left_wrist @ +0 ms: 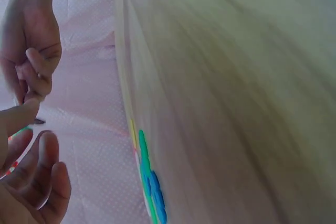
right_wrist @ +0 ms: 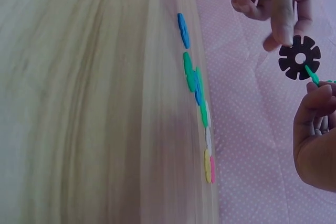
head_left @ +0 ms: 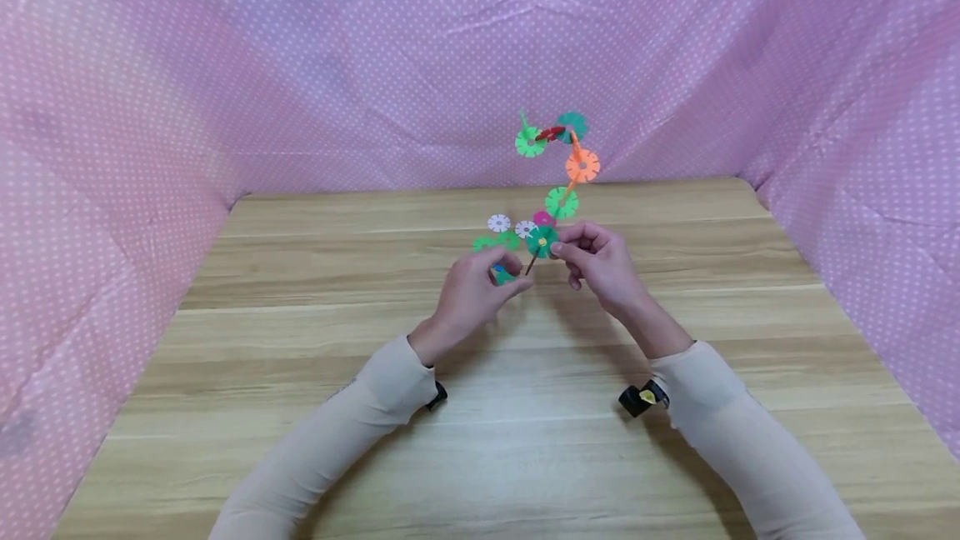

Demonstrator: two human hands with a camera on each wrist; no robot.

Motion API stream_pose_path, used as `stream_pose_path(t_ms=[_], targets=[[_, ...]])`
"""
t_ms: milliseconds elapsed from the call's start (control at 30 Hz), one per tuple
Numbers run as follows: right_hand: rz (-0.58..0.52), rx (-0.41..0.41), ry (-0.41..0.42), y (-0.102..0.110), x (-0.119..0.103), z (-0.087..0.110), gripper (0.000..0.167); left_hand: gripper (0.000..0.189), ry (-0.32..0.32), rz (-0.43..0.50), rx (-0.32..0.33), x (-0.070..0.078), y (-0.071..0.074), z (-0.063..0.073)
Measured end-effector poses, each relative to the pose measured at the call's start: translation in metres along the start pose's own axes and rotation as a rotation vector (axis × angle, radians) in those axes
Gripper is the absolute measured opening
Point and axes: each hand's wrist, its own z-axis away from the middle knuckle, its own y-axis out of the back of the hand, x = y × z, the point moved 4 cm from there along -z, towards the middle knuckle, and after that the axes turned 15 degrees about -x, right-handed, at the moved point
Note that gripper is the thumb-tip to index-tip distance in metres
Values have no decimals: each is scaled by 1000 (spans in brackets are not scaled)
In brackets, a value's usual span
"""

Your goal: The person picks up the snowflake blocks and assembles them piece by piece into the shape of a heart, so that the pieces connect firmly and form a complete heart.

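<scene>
My right hand [head_left: 606, 267] pinches a dark green notched plastic disc [head_left: 551, 245] at its edge. A dark brown disc [right_wrist: 287, 66] joins the green one below it and is seen edge-on in the head view. My left hand [head_left: 474, 290] is beside the brown disc, thumb and fingers loosely curved and apart around its edge. In the right wrist view a left fingertip [right_wrist: 284, 36] meets the disc's rim. Beyond the right hand rises a curved chain of linked discs: light green [head_left: 557, 211], orange [head_left: 591, 170], teal [head_left: 572, 122], red [head_left: 550, 133] and light green [head_left: 522, 147].
Loose discs lie on the wooden table [head_left: 360, 273] behind the hands: white ones [head_left: 494, 225], green ones [head_left: 483, 243] and a pink one [head_left: 542, 217]. Blue [right_wrist: 183, 30] and yellow [right_wrist: 207, 166] discs show in the right wrist view. A pink dotted cloth [head_left: 480, 65] encloses the table.
</scene>
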Motion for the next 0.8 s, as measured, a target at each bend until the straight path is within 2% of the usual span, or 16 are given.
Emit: stream_pose_path(t_ms=[133,333,467,633,800], targets=[[33,-7,-4,5,1,2,2,22,65,35,-33,-9,5,4],[71,-6,-25,13,2,4,15,21,191,105,-30,-28,18,9],[88,-14,-25,18,3,7,3,19,255,162,-3,-42,27,9],[108,-28,-27,23,3,11,3,18,308,283,12,-57,37,7],[131,-45,-38,27,5,16,15,17,357,405,25,-67,44,4]])
